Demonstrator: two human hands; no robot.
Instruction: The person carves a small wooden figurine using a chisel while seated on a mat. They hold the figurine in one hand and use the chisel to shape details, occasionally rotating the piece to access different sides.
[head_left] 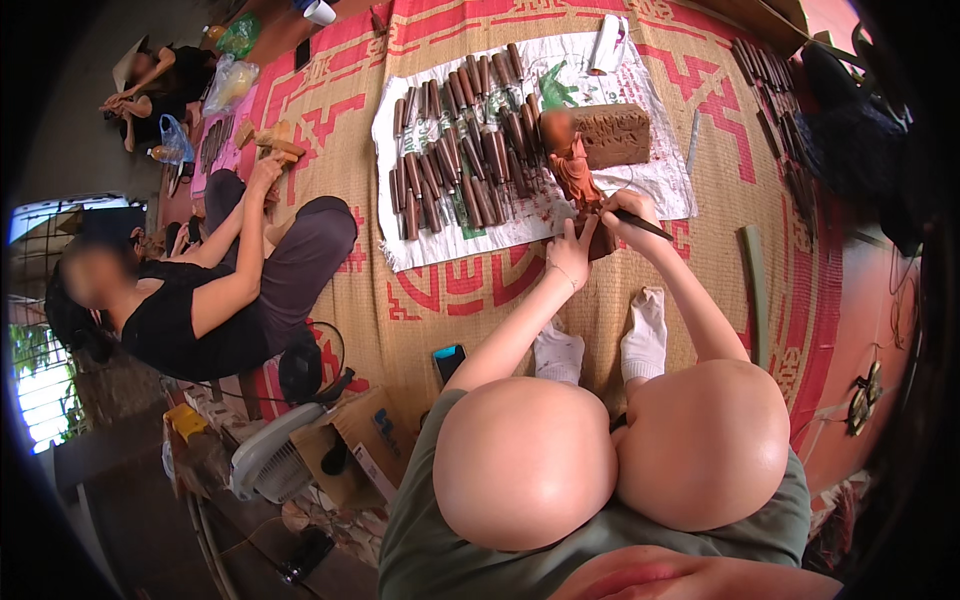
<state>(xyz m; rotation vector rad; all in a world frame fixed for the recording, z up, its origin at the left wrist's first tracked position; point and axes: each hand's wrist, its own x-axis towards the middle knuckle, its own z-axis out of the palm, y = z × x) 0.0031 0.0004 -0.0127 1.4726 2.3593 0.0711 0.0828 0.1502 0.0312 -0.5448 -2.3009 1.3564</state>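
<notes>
A reddish-brown carved wooden figurine [576,178] leans against a brown wooden block [620,136], its dark base toward me. My left hand [570,254] grips the lower part of the figurine near the base, fingers pointing up along it. In my right hand [632,218] is a carving tool with a dark handle [645,226]; its tip, close to the figurine's lower part, is too small to make out. Left of the figurine, rows of carving tools with dark wooden handles [470,150] lie on a white printed sheet [400,255].
A patterned red and tan mat [500,340] spreads beneath. More tools [785,130] lie at the right, near a greenish strip [755,290]. On the left a co-worker [210,280] handles a pale wooden piece [275,145]. A phone [450,362], a fan [275,455] and a cardboard box [350,440] are nearby.
</notes>
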